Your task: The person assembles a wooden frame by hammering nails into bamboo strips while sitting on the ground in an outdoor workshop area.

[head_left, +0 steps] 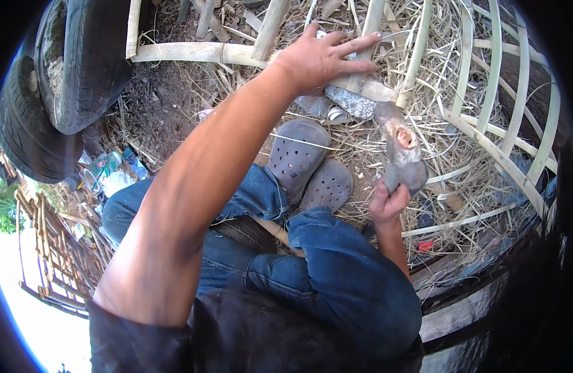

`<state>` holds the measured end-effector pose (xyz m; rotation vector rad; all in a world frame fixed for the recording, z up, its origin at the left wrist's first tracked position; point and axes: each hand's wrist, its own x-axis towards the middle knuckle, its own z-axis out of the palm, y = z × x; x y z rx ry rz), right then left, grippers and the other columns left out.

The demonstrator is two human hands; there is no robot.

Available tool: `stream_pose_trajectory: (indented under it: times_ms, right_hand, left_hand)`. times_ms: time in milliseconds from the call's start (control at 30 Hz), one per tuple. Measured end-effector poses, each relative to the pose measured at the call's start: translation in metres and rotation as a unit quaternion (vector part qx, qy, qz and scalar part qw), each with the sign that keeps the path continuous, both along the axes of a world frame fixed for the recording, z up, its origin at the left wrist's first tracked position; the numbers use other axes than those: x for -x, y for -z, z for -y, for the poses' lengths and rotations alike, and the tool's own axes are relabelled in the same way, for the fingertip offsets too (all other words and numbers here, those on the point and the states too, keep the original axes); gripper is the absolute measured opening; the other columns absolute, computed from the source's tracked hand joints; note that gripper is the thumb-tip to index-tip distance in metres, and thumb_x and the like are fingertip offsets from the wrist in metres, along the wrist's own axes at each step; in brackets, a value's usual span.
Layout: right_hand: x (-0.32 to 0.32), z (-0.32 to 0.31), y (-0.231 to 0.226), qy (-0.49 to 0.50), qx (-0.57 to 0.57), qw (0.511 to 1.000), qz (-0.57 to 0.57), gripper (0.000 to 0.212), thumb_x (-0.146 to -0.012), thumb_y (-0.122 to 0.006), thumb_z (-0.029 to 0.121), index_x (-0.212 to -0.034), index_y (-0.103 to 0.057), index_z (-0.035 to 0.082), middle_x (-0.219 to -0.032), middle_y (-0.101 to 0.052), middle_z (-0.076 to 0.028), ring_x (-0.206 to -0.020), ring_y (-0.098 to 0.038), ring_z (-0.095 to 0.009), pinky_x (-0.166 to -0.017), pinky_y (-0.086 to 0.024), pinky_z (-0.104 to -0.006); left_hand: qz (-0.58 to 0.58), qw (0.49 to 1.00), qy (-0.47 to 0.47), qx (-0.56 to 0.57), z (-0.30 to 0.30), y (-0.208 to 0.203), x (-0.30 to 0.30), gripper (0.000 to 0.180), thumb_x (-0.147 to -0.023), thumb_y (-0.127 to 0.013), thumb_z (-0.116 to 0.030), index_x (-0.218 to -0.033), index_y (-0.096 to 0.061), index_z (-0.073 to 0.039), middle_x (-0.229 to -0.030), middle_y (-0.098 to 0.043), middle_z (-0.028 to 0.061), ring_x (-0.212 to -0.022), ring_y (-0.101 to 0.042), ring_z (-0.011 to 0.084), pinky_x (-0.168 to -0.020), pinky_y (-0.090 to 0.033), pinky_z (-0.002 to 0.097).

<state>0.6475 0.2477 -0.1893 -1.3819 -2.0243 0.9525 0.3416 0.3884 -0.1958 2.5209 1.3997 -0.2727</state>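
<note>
Gripping thick wooden handle (403, 163) of chopping tool, right hand (388, 202) is closing fist; looks heavy, stiff. Left hand (321, 59), fingers spread, is pressing bamboo strip (237, 55), upper centre.

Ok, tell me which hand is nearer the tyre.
Left. The left hand presses bamboo strips to the right of the tyre; the right hand is farther right, gripping a blade's handle.

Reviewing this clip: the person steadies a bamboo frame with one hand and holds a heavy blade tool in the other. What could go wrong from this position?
1. The left hand lies flat on the bamboo strip right beside the tool's blade; a slip could cut its fingers.
2. The right hand grips only the worn wooden handle at its end, so control may be weak.
3. The grey clogs sit just below the blade, so the feet are exposed.
</note>
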Motion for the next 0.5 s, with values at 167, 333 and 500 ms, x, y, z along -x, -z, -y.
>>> stream_pose_trajectory:
  times_ms: [167,333,500]
  right_hand:
    - [0.009,-0.001,-0.006,0.088,0.163,0.982,-0.035,0.039,-0.096,-0.057,0.032,-0.109,-0.054,-0.005,-0.068,-0.060,-0.013,-0.059,-0.061,-0.024,-0.057,-0.048,-0.0350]
    - [0.002,0.008,-0.007,0.110,0.159,0.981,-0.024,0.037,-0.096,-0.056,0.033,-0.108,-0.054,-0.003,-0.063,-0.057,-0.010,-0.056,-0.059,-0.022,-0.054,-0.045,-0.0347]
    - [-0.001,0.013,-0.011,0.153,0.183,0.970,-0.044,0.037,-0.097,-0.056,0.033,-0.108,-0.054,-0.003,-0.063,-0.056,-0.010,-0.056,-0.059,-0.022,-0.055,-0.045,-0.0348]
  left_hand:
    - [-0.002,0.999,0.007,-0.035,0.002,0.004,0.003,0.113,-0.053,-0.090,-0.025,-0.145,-0.027,-0.045,-0.162,-0.009,-0.0040,-0.132,-0.044,0.0234,-0.100,-0.044,0.0518]
    - [-0.008,0.999,0.027,-0.043,0.010,0.004,0.007,0.098,-0.067,-0.080,-0.015,-0.145,-0.028,-0.041,-0.163,-0.007,-0.0018,-0.140,-0.035,0.0231,-0.114,-0.031,0.0587]
    - [-0.009,0.998,0.047,-0.051,0.014,0.002,0.011,0.091,-0.071,-0.077,-0.015,-0.145,-0.029,-0.040,-0.163,-0.009,-0.0017,-0.140,-0.035,0.0218,-0.116,-0.026,0.0581]
